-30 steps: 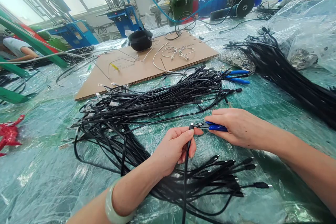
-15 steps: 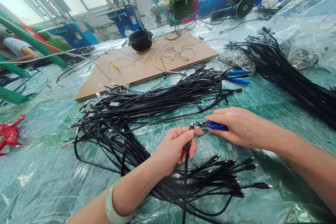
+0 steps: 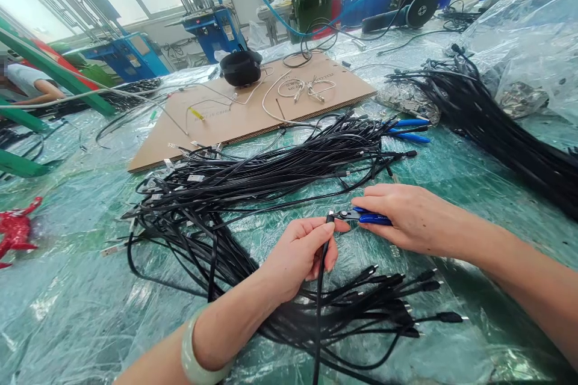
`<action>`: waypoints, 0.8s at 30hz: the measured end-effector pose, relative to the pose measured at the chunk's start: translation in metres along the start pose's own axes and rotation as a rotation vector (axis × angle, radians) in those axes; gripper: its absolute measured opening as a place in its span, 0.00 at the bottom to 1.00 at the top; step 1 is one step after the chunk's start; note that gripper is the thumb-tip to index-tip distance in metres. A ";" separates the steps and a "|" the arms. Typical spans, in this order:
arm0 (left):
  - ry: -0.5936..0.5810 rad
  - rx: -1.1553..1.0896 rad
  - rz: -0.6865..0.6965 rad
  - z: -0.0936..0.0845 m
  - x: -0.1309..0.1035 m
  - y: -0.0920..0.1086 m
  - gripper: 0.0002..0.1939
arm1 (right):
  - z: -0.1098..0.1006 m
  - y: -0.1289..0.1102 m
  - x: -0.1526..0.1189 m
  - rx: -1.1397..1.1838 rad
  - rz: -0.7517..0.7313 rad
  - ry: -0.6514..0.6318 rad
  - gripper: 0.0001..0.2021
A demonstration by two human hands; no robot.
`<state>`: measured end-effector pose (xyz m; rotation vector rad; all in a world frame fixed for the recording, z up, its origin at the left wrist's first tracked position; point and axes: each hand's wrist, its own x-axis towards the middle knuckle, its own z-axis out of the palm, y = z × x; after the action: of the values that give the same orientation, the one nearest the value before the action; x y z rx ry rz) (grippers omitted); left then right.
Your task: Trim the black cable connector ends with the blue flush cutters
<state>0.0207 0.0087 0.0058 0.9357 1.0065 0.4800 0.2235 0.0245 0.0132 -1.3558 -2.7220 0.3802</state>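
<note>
My left hand (image 3: 311, 246) pinches a black cable (image 3: 320, 301) just below its plug, which points up with a bright metal tip. My right hand (image 3: 401, 216) is wrapped round the blue handles of small flush cutters (image 3: 368, 217). Their jaws meet the side of the plug at its metal end. Below my left wrist lies a bundle of black cables (image 3: 383, 304), its plug ends fanned out to the right. Beyond my hands a second heap of black cables (image 3: 280, 168) stretches across the table.
Flat cardboard (image 3: 253, 111) behind the heap carries a black bowl-like container (image 3: 241, 68) and white cables (image 3: 316, 89). Blue-handled pliers (image 3: 409, 131) lie at the heap's right end. More black cables (image 3: 497, 123) lie at right, and a red crab-shaped object (image 3: 17, 230) at left. A person (image 3: 34, 85) sits far left.
The cutters have turned slightly in my right hand, so their jaws show more broadly against the plug. My left hand and the cable stay in place.
</note>
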 end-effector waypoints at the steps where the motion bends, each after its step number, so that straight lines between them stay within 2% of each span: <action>1: 0.000 0.001 -0.002 0.000 0.000 0.000 0.17 | 0.000 0.000 0.000 0.004 -0.001 -0.005 0.08; 11: -0.004 -0.009 -0.006 0.001 -0.001 0.000 0.16 | -0.002 0.001 -0.001 0.056 -0.012 -0.036 0.09; 24: -0.005 0.008 -0.007 -0.001 0.001 -0.001 0.17 | -0.002 0.000 -0.002 0.010 -0.014 0.033 0.08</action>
<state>0.0203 0.0090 0.0047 0.9393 1.0078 0.4680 0.2252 0.0232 0.0153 -1.3273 -2.6976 0.3668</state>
